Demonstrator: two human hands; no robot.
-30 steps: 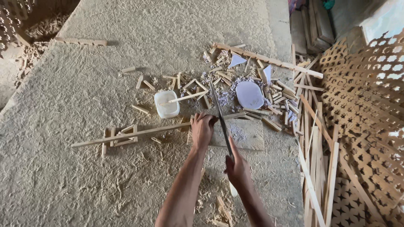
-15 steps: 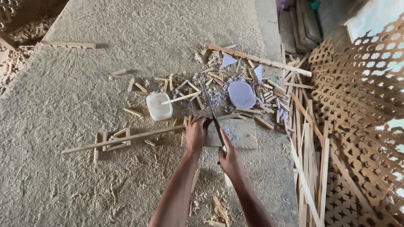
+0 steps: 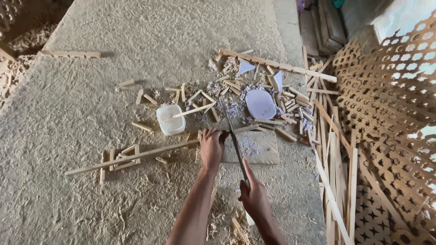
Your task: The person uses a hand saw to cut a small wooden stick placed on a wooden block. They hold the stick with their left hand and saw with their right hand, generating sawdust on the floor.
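I judge sawing in hand: left hand (image 3: 211, 147) presses the long wooden strip (image 3: 136, 156) flat, right hand (image 3: 255, 196) grips closed around the saw (image 3: 234, 138); next needs a steady stroke.

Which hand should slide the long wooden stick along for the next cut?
Probably the left hand: it already presses down on the long wooden stick lying across the board. The right hand is busy gripping the saw.

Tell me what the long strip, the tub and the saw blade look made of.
Long strip: pale raw wood, unfinished, matte with visible grain. Tub: likely translucent whitish plastic, smooth, light passing through its walls. Saw blade: apparently dark dull metal, thin and straight.
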